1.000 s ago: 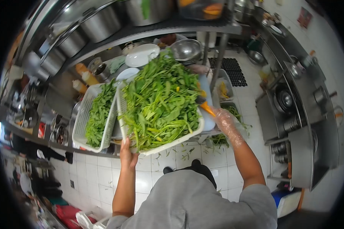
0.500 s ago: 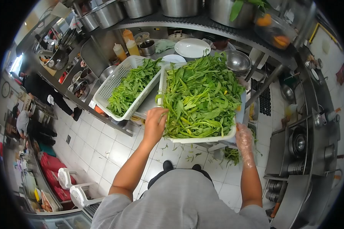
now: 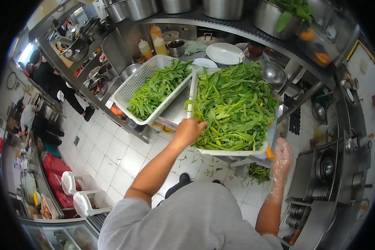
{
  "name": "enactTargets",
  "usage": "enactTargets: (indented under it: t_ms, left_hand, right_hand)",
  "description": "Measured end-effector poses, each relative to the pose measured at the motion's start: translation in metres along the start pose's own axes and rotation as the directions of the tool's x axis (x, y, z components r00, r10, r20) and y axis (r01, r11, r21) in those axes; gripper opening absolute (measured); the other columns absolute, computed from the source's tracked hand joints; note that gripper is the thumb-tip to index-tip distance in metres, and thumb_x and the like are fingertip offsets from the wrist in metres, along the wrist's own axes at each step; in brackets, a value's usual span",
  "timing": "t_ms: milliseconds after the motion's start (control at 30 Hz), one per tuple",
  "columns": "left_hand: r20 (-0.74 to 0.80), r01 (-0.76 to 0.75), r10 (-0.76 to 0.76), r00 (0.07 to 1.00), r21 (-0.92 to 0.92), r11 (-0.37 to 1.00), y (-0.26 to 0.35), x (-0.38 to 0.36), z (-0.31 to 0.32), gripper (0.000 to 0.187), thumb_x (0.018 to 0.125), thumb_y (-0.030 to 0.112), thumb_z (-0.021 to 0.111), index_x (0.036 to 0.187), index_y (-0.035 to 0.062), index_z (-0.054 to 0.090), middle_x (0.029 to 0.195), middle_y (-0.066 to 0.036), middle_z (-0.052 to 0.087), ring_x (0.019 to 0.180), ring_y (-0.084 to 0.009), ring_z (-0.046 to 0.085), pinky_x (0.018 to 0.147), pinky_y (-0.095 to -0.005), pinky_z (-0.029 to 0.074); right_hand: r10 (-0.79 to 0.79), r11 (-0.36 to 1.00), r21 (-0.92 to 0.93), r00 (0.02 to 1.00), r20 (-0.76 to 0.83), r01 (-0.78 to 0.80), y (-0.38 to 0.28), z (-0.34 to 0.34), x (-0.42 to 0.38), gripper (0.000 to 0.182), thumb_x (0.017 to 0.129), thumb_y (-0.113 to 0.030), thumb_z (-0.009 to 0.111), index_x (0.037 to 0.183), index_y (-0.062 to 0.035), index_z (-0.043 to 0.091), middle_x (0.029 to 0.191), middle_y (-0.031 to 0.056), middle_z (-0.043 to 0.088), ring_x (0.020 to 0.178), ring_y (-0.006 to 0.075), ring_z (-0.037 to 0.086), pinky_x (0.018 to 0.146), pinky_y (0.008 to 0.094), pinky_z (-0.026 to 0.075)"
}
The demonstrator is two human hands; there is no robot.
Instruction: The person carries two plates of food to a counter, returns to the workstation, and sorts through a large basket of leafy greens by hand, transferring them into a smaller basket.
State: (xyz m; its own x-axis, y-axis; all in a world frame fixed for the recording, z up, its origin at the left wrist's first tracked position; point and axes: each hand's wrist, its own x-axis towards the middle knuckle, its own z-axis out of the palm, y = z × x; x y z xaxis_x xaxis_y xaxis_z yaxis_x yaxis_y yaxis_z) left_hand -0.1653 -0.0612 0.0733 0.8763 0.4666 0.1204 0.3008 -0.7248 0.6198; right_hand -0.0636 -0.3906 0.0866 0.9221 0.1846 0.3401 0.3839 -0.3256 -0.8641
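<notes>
A white basket (image 3: 233, 152) heaped with leafy green stems (image 3: 233, 108) stands at the counter's front edge. My left hand (image 3: 189, 132) is at its front left corner, fingers curled against the greens there; what they hold is too small to make out. My right hand (image 3: 282, 155), in a clear plastic glove, is off the basket at the right, fingers bent, beside an orange handle (image 3: 269, 151) at the basket's front right corner. Left of the heap, a second white perforated basket (image 3: 124, 92) holds fewer greens (image 3: 154, 91).
Behind the baskets are sauce bottles (image 3: 160, 46), a white oval plate (image 3: 225, 54) and a metal colander (image 3: 273, 73). Pots line the overhead shelf (image 3: 187, 20). Fallen greens lie on the floor (image 3: 129, 154). Two people (image 3: 50, 81) are at the left; another person's head shows behind the counter.
My right hand has come away from the basket's front right corner, where the orange handle now shows. The view has shifted, and my left hand remains at the front left corner.
</notes>
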Motion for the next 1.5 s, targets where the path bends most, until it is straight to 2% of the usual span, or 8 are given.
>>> enactTargets:
  t_ms: [233,367,533,833,1133,1200,1333,1500]
  left_hand:
    - [-0.172,0.059,-0.073,0.982,-0.084,0.995,-0.006,0.028,0.046,0.015,0.076,0.015,0.056,0.072,0.0018,0.062,0.066,-0.018,0.061,0.067,-0.0367,0.063,0.060,-0.0468,0.050]
    - [-0.259,0.044,-0.091,0.961,-0.182,0.982,0.024,0.029,0.022,0.020,0.083,0.019,0.056,0.091,0.0012,0.062,0.095,-0.016,0.062,0.085,-0.0361,0.060,0.072,-0.0456,0.048]
    - [-0.644,-0.460,0.186,0.742,-0.287,0.841,0.067,0.034,-0.013,0.015,0.088,0.014,0.054,0.096,0.0023,0.060,0.095,-0.013,0.058,0.083,-0.0328,0.059,0.074,-0.0427,0.047]
    - [-0.324,-0.720,0.654,0.684,-0.154,0.677,0.093,0.032,0.014,0.017,0.080,0.010,0.060,0.096,0.0072,0.063,0.083,-0.011,0.060,0.077,-0.0299,0.060,0.066,-0.0379,0.049]
    - [-0.036,-0.260,0.275,0.961,-0.460,0.849,0.089,0.016,-0.001,0.021,0.086,0.014,0.061,0.101,-0.0015,0.062,0.086,-0.013,0.062,0.073,-0.0240,0.059,0.067,-0.0318,0.046]
    - [0.019,-0.145,0.184,0.983,-0.540,0.829,0.090,0.016,-0.001,0.020,0.086,0.014,0.061,0.097,-0.0022,0.063,0.089,-0.016,0.063,0.077,-0.0292,0.060,0.069,-0.0350,0.046]
    - [-0.093,-0.196,0.172,0.981,-0.461,0.865,0.094,0.014,-0.009,0.019,0.086,0.013,0.061,0.097,-0.0023,0.062,0.090,-0.017,0.063,0.075,-0.0290,0.060,0.067,-0.0347,0.047]
    - [-0.194,-0.427,0.383,0.903,-0.310,0.850,0.110,0.009,0.002,0.016,0.082,0.007,0.063,0.095,-0.0022,0.061,0.087,-0.016,0.062,0.076,-0.0307,0.060,0.067,-0.0348,0.047]
  right_hand:
    - [-0.131,0.988,-0.042,0.960,0.247,0.146,0.019,0.018,-0.008,0.028,0.088,-0.009,0.050,0.112,0.0031,0.058,0.118,0.0158,0.055,0.110,0.0280,0.051,0.092,0.0375,0.042]
    - [-0.111,0.989,0.121,0.967,0.231,0.085,0.026,0.033,-0.008,0.027,0.093,-0.014,0.050,0.112,0.0039,0.058,0.111,0.0128,0.058,0.100,0.0209,0.055,0.091,0.0321,0.042]
    - [-0.248,0.968,0.033,0.917,0.313,0.251,0.003,0.038,-0.001,0.031,0.093,-0.014,0.049,0.118,0.0028,0.053,0.107,0.0110,0.056,0.096,0.0198,0.055,0.084,0.0328,0.045]
    - [0.063,0.845,0.494,0.955,0.291,-0.206,-0.047,0.085,0.055,0.040,0.085,-0.011,0.062,0.123,-0.0039,0.051,0.113,0.0069,0.055,0.095,0.0157,0.056,0.079,0.0291,0.050]
    - [0.101,0.778,0.581,0.960,0.262,-0.240,-0.085,0.074,0.100,0.014,0.087,-0.008,0.058,0.100,-0.0014,0.056,0.084,0.0048,0.056,0.067,0.0135,0.059,0.056,0.0275,0.047]
    - [0.040,0.991,-0.124,0.999,-0.015,-0.042,-0.096,0.062,0.102,0.020,0.086,-0.006,0.058,0.106,-0.0042,0.058,0.099,0.0098,0.060,0.076,0.0181,0.061,0.063,0.0284,0.049]
    - [-0.479,0.870,-0.144,0.739,-0.474,0.472,-0.104,0.026,0.108,0.019,0.081,-0.008,0.062,0.101,-0.0067,0.063,0.107,0.0131,0.061,0.095,0.0256,0.061,0.080,0.0350,0.050]
    - [-0.824,0.429,-0.360,0.522,0.220,0.828,-0.128,0.031,0.070,0.017,0.068,-0.007,0.065,0.085,-0.0100,0.064,0.088,0.0034,0.063,0.096,0.0229,0.058,0.084,0.0369,0.049]
